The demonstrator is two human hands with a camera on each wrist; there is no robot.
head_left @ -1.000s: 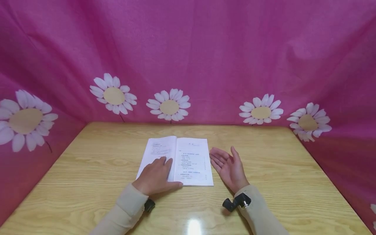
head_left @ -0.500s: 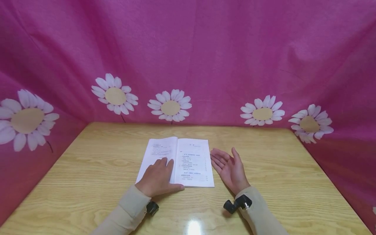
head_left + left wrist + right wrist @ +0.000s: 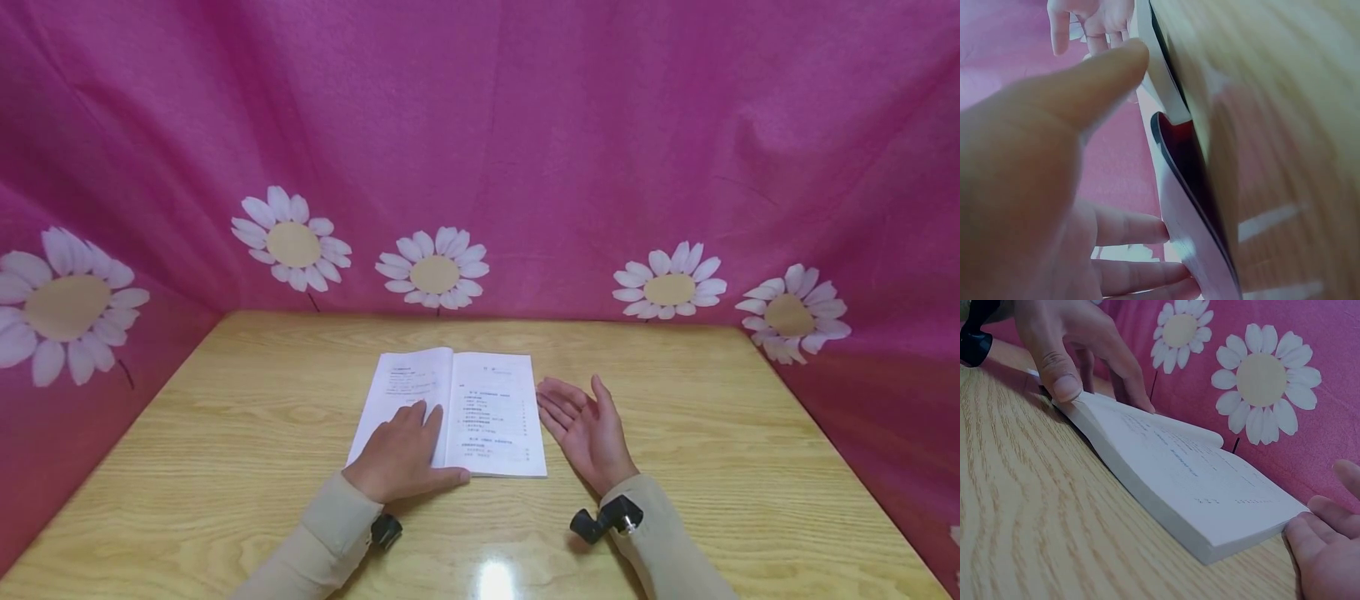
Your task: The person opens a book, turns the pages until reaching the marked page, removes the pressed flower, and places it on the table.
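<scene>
An open printed book (image 3: 498,417) is supported by the wooden table (image 3: 720,417), directly beneath the left hand (image 3: 401,454) and just beside the right. The left page is touched by the left hand's spread, extended fingers; its thumb is laid across the near edge, past the fold. The right hand (image 3: 588,433) is turned palm up, fingers relaxed, tips placed at the book's outer edge. Nothing is grasped by either hand. Beyond both, a daisy-printed pink cloth (image 3: 540,167) is seen.
</scene>
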